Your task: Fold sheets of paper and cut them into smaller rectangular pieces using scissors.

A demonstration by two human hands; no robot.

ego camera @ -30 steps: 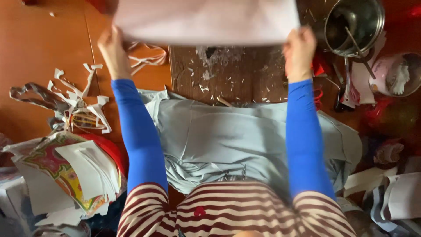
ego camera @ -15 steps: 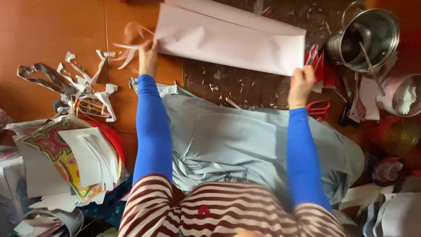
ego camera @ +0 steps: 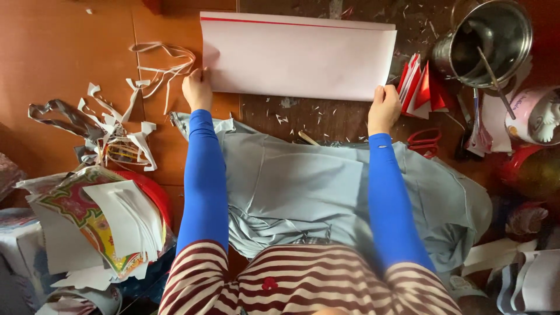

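A large pale pink folded sheet of paper [ego camera: 297, 55] with a red line along its far edge lies flat on the dark wooden board [ego camera: 326, 114]. My left hand [ego camera: 197, 88] grips its near left corner. My right hand [ego camera: 385, 108] grips its near right corner. Both arms wear blue sleeves. A light blue cloth [ego camera: 303, 186] covers my lap below the board.
A steel pot [ego camera: 487, 41] with a stick in it stands at the far right, beside red folded papers [ego camera: 421, 84] and red scissors [ego camera: 424, 142]. Paper offcuts [ego camera: 116, 131] litter the orange floor at left. A stack of papers on a red tray [ego camera: 105, 224] sits near left.
The sheet was held up at a tilt; both hands have now lowered and flattened it onto the board, level and squared.
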